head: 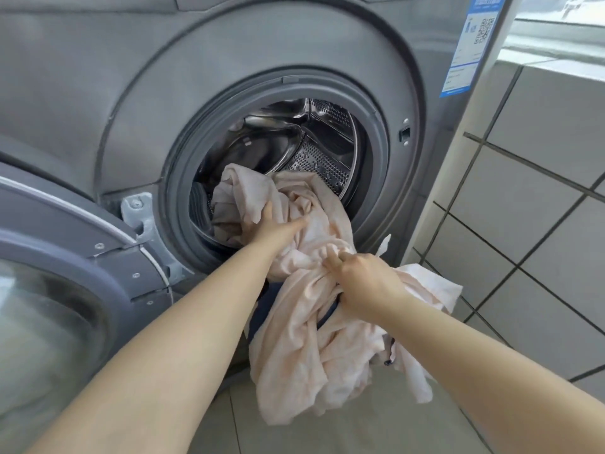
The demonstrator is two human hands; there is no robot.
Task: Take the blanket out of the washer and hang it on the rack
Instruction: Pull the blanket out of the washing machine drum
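A pale pink blanket [304,342] spills out of the grey front-loading washer [229,60], half in the steel drum [314,139] and half hanging down toward the floor. My left hand [275,229] reaches to the drum mouth and grips a bunch of the blanket there. Lower and to the right, my right hand [363,280] holds a gathered fold of the blanket in front of the opening. No rack is in view.
The washer door [68,290] stands swung open at the left, close to my left forearm. A grey tiled wall [530,208] runs along the right. Pale floor tiles [360,434] lie below the hanging cloth. A blue label [471,44] is stuck on the washer's upper right.
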